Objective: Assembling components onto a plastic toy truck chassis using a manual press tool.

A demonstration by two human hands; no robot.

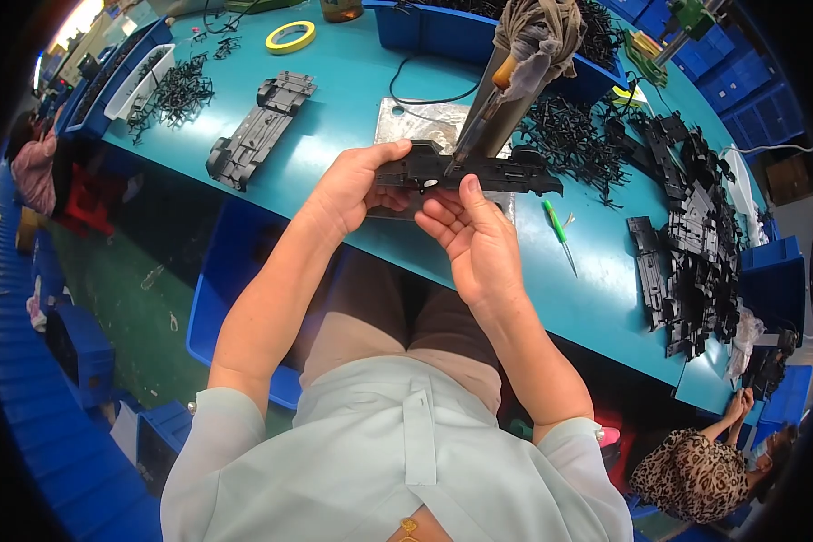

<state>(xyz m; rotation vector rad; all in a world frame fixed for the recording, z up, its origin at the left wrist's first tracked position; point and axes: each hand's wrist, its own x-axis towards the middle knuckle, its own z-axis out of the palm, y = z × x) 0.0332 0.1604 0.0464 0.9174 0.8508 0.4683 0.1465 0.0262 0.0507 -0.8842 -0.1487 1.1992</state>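
Both of my hands hold a black plastic toy-car chassis [512, 173] level above a metal plate [405, 112] on the table. My left hand [357, 185] grips its left end, thumb on top and fingers beneath. My right hand [479, 239] has its thumb against the near edge at the middle, with the fingers curled under. A thin metal rod [470, 132] slants down from a cloth-wrapped top [542, 41], its tip at the chassis's upper side. Whether the tip touches is unclear. Behind it stands a thick metal post [508, 122].
Left lie finished-looking black chassis [264, 131] and yellow tape [290, 37]. Small black parts [569, 135] are heaped behind, by a blue bin [415, 29]. Rightward are a green screwdriver [556, 224] and piled chassis [696, 244]. A co-worker [696, 470] sits at lower right.
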